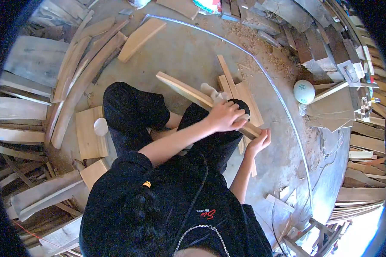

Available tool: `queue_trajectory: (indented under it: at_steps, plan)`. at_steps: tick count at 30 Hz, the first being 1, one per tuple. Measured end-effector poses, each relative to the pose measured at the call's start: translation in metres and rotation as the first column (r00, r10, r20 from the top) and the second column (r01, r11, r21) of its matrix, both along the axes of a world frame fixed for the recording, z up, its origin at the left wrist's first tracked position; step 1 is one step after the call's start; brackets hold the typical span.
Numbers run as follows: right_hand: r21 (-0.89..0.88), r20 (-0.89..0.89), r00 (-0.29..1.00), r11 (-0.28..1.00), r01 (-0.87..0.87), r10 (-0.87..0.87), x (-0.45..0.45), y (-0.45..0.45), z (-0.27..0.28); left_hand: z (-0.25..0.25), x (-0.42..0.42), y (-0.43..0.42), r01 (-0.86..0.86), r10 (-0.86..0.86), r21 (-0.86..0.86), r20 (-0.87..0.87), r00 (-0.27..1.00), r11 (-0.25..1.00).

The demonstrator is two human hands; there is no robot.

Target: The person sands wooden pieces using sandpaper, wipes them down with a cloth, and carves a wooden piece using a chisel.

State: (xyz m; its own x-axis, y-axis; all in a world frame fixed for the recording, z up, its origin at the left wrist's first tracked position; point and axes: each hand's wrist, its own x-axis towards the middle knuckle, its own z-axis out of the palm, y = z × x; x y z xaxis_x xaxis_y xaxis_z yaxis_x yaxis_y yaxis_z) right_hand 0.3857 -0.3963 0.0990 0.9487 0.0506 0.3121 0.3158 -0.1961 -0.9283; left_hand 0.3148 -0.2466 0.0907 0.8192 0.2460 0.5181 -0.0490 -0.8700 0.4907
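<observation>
A long wooden strip [186, 91] lies slantwise across my raised knee, its far end pointing to the upper left. My left hand [226, 115] is closed over the strip, with something whitish under the fingers. Around the strip's near right end, my right hand [259, 142] has its fingers wrapped. A crumpled pale cloth or bag [213, 92] shows just beyond my left hand. Under and behind the knee lie more wooden boards [248, 103] on the floor.
Stacked planks [23, 107] line the left side, and more timber [366, 141] stands at the right. A pale green ball [304, 92] sits at the right. A light-coloured strip [278, 92] curves over the floor. A board [90, 132] lies left of my legs.
</observation>
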Motion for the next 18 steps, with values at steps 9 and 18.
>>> queue_trajectory:
  at_steps: [9, 18]
  plan:
    - [-0.621, -0.130, 0.982, 0.783, 0.029, -0.139, 0.046, 0.005, 0.011, -0.093, -0.061, 0.166, -0.308, 0.260, -0.112, -0.315, 0.913, 0.945]
    - [-0.681, -0.332, 0.941, 0.676, -0.282, 0.059, 0.045, 0.048, 0.019, -0.036, 0.017, 0.012, -0.089, 0.082, -0.142, -0.052, 0.995, 0.986]
